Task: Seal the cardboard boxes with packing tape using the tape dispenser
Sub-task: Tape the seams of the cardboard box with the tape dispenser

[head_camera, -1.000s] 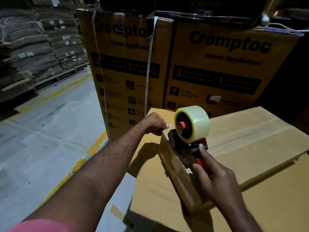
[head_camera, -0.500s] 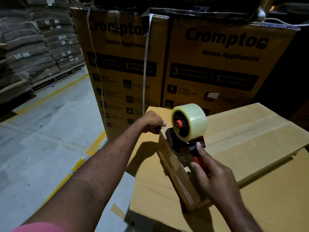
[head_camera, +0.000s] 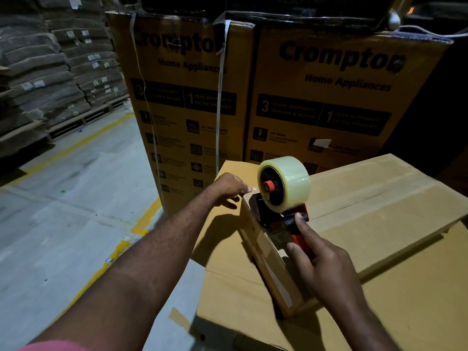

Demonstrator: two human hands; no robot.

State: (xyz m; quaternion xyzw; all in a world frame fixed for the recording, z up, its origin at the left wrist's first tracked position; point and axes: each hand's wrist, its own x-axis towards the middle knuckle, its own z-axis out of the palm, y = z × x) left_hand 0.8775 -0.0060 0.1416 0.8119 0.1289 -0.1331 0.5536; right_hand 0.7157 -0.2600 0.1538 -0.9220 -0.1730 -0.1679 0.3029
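Tape dispenser (head_camera: 281,214) sat at the left end of the cardboard box (head_camera: 379,211). I had the right hand (head_camera: 326,269) wrapped round its red handle, which is the spot to hold. I'd guess it's light and stiff. Black frame, fat clear roll (head_camera: 291,183) on top. Left hand (head_camera: 228,188) was curled at the box's far-left corner. Couldn't tell if its fingers pinched tape.

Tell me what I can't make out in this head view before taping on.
Head view only.
1. Tape dispenser blade, and where tape meets the box: hidden behind the roll and dark frame.
2. Whether the left hand pinches the tape end: pale speck, too small.
3. Small print on the tall cartons: dark, blurred.
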